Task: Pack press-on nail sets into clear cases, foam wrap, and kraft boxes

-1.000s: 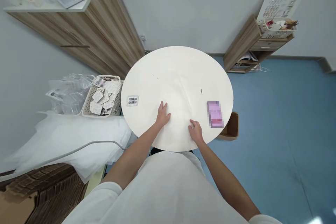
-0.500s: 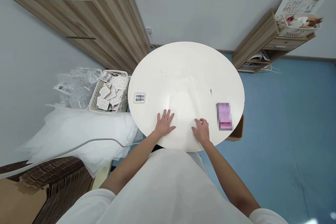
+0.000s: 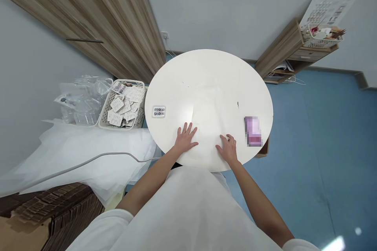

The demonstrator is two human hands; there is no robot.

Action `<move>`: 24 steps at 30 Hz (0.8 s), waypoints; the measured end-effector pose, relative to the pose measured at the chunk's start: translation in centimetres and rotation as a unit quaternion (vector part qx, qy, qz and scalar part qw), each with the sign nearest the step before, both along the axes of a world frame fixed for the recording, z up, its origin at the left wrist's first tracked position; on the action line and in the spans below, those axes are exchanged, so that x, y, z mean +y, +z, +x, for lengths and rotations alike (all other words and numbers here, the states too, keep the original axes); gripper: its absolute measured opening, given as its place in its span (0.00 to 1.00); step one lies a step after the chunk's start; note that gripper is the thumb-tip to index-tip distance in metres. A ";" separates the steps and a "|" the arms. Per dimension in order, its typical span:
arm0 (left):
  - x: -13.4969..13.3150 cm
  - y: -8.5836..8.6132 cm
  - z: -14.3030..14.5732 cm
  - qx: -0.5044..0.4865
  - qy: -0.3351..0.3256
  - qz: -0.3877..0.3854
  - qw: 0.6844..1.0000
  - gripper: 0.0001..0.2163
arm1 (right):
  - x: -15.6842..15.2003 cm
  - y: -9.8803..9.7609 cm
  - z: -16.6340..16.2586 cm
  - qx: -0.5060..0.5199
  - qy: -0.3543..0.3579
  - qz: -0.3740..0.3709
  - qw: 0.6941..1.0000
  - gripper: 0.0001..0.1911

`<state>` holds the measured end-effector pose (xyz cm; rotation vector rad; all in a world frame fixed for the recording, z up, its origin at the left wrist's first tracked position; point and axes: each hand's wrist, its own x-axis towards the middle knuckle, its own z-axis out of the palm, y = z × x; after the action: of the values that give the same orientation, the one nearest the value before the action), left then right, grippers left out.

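Observation:
On the round white table (image 3: 206, 60), a thin pale sheet (image 3: 206, 125) lies between my hands, its outline faint against the white top. My left hand (image 3: 185, 140) rests flat with fingers spread near the sheet's left side. My right hand (image 3: 228, 149) touches down near the right side, fingers apart and slightly bent, with nothing visible in it. A small clear case (image 3: 159, 111) with two rows of dark round pieces sits at the table's left. Right of my right hand lies a pixelated pink and purple object (image 3: 253, 131).
Left of the table stands a white basket (image 3: 142, 104) of small printed cards, beside clear plastic packaging (image 3: 85, 102). White sheets (image 3: 88, 141) and a grey cable (image 3: 114, 153) lie in front, above stacked brown cardboard (image 3: 64, 215). Wooden cabinets (image 3: 132, 19) rise behind.
The camera view has shifted slightly. Both hands keep nearly the same places on the table, and the case and the pink object lie as before.

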<state>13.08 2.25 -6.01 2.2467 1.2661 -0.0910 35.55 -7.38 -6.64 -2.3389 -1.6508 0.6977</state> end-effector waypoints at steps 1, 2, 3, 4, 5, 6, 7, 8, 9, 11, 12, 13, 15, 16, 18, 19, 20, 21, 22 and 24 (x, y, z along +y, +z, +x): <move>0.0 0.0 -0.1 -0.001 0.000 0.001 1.000 0.32 | 0.0 0.0 0.0 0.001 0.001 0.002 1.000 0.26; 0.0 0.1 -0.3 -0.003 0.002 0.002 1.000 0.32 | 0.1 -0.1 0.0 0.001 0.001 0.003 1.000 0.26; 0.2 0.2 -0.6 -0.003 0.004 0.005 1.000 0.32 | 0.1 -0.1 0.0 0.002 0.000 0.005 1.000 0.25; 0.5 0.3 -1.0 0.000 0.010 0.012 1.000 0.32 | 0.2 -0.2 0.0 0.002 0.000 0.007 1.000 0.25; 1.0 0.4 -1.7 0.008 0.020 0.024 0.999 0.31 | 0.2 -0.3 0.0 0.003 0.000 0.010 1.000 0.25; 1.7 0.6 -2.7 0.023 0.034 0.039 0.998 0.31 | 0.2 -0.3 0.0 0.003 -0.001 0.013 1.000 0.25; 2.7 0.8 -3.8 0.045 0.053 0.058 0.996 0.31 | 0.2 -0.4 0.1 0.003 0.000 0.017 1.000 0.25; 4.0 1.0 -5.2 0.073 0.081 0.077 0.991 0.31 | 0.2 -0.4 0.1 0.004 0.001 0.020 1.000 0.24; 5.3 1.1 -6.7 0.100 0.110 0.093 0.985 0.32 | 0.2 -0.5 0.1 0.005 0.002 0.023 1.000 0.24; 8.2 1.4 -9.8 0.142 0.158 0.109 0.971 0.34 | 0.2 -0.6 0.1 0.006 0.002 0.030 1.000 0.24; 9.6 1.5 -11.2 0.155 0.166 0.110 0.968 0.35 | 0.1 -0.6 0.2 0.006 0.002 0.032 0.999 0.24; 10.8 1.5 -12.4 0.163 0.164 0.102 0.967 0.36 | 0.1 -0.6 0.2 0.006 0.001 0.033 0.999 0.24; 12.7 1.2 -14.0 0.156 0.131 0.071 0.976 0.37 | 0.0 -0.7 0.2 0.007 -0.002 0.034 0.999 0.24; 13.4 1.1 -14.5 0.144 0.108 0.055 0.982 0.37 | 0.0 -0.7 0.2 0.009 -0.004 0.033 0.999 0.24; 14.3 0.7 -14.8 0.121 0.071 0.040 0.989 0.36 | 0.1 -0.7 0.1 0.017 -0.006 0.031 0.999 0.24; 14.6 0.5 -14.8 0.110 0.059 0.042 0.991 0.36 | 0.1 -0.7 0.0 0.019 -0.006 0.030 0.999 0.25; 14.8 0.4 -14.6 0.103 0.053 0.048 0.992 0.35 | 0.2 -0.6 0.0 0.017 -0.006 0.031 0.999 0.25; 15.0 0.4 -14.5 0.100 0.052 0.054 0.992 0.34 | 0.3 -0.6 -0.1 0.010 -0.007 0.033 0.999 0.25; 15.1 0.5 -14.3 0.100 0.056 0.059 0.992 0.33 | 0.4 -0.5 -0.2 -0.002 -0.008 0.037 0.999 0.25; 15.0 1.0 -13.9 0.101 0.073 0.067 0.990 0.31 | 0.6 -0.3 -0.3 -0.032 -0.010 0.049 0.998 0.25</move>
<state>-0.77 17.28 -5.04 2.2956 1.5837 -0.1886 35.26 -6.76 -6.99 -2.3299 -1.6454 0.5305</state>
